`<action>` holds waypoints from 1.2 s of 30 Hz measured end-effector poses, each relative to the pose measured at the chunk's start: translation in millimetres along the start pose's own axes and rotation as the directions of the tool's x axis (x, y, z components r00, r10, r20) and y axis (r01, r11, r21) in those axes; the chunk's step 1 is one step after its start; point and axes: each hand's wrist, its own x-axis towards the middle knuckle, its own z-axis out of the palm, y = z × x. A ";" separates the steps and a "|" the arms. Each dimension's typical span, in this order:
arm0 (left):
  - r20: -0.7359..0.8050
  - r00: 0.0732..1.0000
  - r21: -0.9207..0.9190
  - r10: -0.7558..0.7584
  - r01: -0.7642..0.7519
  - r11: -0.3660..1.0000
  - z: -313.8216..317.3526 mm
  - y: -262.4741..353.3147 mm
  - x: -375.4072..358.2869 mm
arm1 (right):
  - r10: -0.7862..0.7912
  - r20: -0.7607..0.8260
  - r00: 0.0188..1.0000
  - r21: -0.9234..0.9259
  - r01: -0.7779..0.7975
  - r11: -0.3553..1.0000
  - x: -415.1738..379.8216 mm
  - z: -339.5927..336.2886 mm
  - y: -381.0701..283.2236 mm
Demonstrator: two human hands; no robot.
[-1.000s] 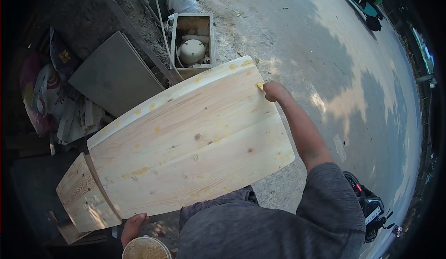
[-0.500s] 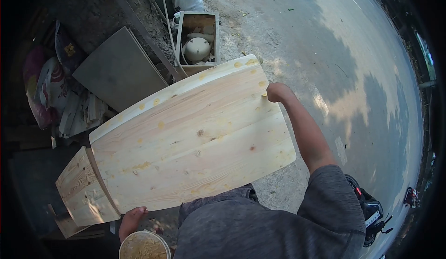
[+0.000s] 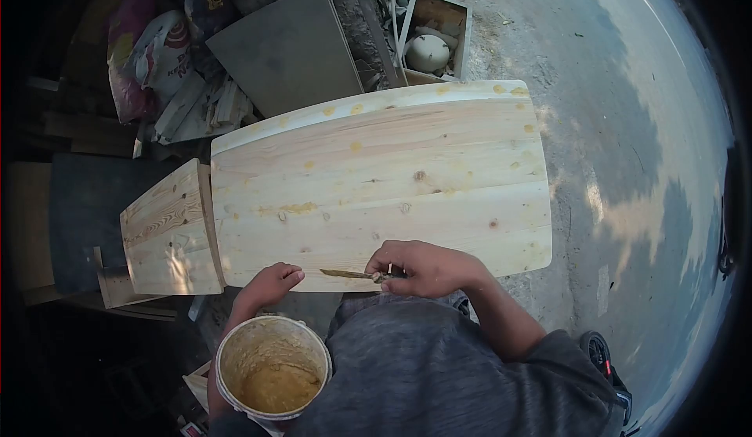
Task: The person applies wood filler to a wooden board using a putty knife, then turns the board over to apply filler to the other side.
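A broad pale wooden board (image 3: 345, 178) with yellowish filler spots lies in front of me. My right hand (image 3: 427, 269) is closed on a putty knife (image 3: 348, 274), its smeared blade pointing left over the board's near edge. My left hand (image 3: 272, 284) is at the near edge, left of the knife, its fingers curled together; whether they hold anything is hidden. Just below it, by my left forearm, is a white bucket (image 3: 227, 378) with yellow-brown paste (image 3: 278, 386) inside.
A smaller wooden panel (image 3: 168, 237) adjoins the board's left end. Behind are a grey panel (image 3: 290, 49), bags (image 3: 164, 53), wood scraps (image 3: 184, 108) and a box (image 3: 462, 49) holding a round white object (image 3: 427, 53). A parked vehicle's wheel (image 3: 597, 352) shows lower right.
My right hand has come from the board's far right edge to its near edge, and the knife now shows clearly. The bucket is more fully in view. The whole view has shifted and turned.
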 end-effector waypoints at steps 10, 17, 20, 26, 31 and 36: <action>0.143 0.988 0.096 0.057 -0.071 0.993 28.1 -92.1 -15.9 | -0.192 0.496 0.847 -0.647 0.508 0.568 148.2 268.2 -120.5; 0.048 0.999 0.091 0.003 -0.007 0.996 38.1 -236.1 -79.8 | -0.165 0.555 0.815 -0.630 0.542 0.556 210.6 404.4 -134.8; 0.005 1.000 0.079 0.001 -0.001 0.997 49.7 -288.3 -105.5 | -0.211 0.582 0.786 -0.619 0.596 0.512 225.2 470.1 -123.8; 0.027 0.999 -0.073 -0.019 0.021 0.997 79.9 -355.3 -132.2 | -0.064 0.778 0.625 -0.490 0.667 0.561 247.1 514.8 -140.2; 0.001 1.000 -0.119 -0.003 0.004 0.993 70.1 -360.0 -128.5 | 0.099 0.892 0.441 -0.412 0.704 0.579 269.5 521.8 -126.6; 0.032 0.998 -0.043 -0.062 0.063 0.997 31.3 -355.5 -128.8 | 0.075 0.874 0.480 -0.437 0.708 0.555 286.8 535.0 -130.7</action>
